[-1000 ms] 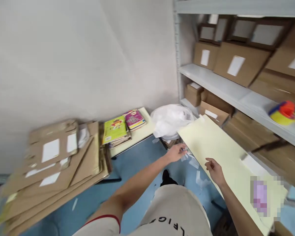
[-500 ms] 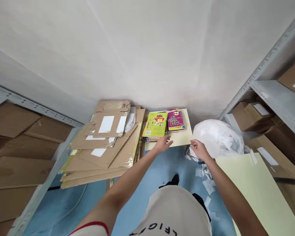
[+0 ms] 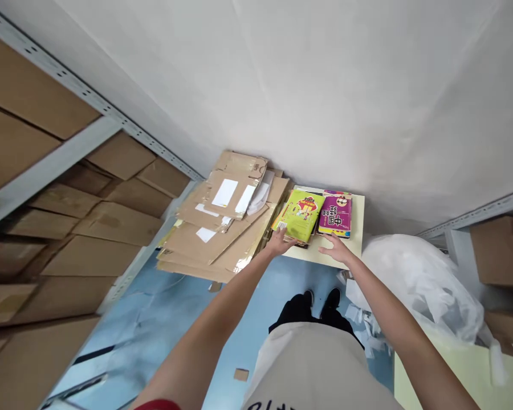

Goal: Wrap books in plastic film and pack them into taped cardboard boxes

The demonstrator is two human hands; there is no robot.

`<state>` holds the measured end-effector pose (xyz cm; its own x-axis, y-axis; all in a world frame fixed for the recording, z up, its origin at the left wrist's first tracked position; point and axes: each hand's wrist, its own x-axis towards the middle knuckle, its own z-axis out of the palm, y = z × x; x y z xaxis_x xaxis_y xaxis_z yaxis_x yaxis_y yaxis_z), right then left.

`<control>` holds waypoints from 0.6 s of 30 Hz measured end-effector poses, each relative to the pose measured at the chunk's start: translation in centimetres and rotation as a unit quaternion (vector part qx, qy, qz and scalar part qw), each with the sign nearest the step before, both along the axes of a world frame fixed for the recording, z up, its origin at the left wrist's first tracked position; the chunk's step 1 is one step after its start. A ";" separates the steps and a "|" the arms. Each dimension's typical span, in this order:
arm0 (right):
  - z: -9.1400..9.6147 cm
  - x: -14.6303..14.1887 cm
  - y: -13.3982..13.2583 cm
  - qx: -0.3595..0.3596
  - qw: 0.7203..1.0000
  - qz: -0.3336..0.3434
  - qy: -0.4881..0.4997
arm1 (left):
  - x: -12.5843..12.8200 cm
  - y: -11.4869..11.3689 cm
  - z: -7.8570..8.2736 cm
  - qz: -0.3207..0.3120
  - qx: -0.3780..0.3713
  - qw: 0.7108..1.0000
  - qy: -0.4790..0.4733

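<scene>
A yellow-green book (image 3: 304,215) lies on top of other books on a pale yellow board (image 3: 355,228). Beside it, to the right, sits a purple book (image 3: 336,214) with large characters on its cover, also on a small pile. My left hand (image 3: 281,244) is at the near left corner of the green book, fingers apart; whether they press on it I cannot tell. Just in front of the purple book, my right hand (image 3: 337,249) hovers low over the board with fingers spread and nothing in them.
Flattened cardboard boxes (image 3: 214,245) are stacked left of the board. A white plastic bag (image 3: 419,285) bulges at the right, above another pale board (image 3: 453,364). Shelves of cartons (image 3: 98,233) line the left side. Paper scraps (image 3: 370,333) litter the blue floor.
The view has swung left. My left hand has shifted to the green book's near left corner. My right hand has left the board's front right corner and moved in toward the purple book.
</scene>
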<state>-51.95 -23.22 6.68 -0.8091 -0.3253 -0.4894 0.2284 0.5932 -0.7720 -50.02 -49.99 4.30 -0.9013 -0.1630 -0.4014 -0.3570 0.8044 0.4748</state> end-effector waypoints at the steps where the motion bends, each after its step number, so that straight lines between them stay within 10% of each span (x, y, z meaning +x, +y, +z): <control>1: -0.1 -0.8 -0.9 -0.005 1.000 0.016 0.000 | -0.4 -0.3 -0.1 0.000 -0.002 1.000 -0.016; 10: -1.7 -3.8 -8.3 0.102 0.991 0.088 0.020 | -5.0 -2.8 -2.1 0.004 0.043 0.998 -0.044; 18: -5.5 -2.3 -9.5 0.028 0.996 -0.060 0.061 | -3.5 -2.4 -1.6 -0.015 0.024 1.000 0.012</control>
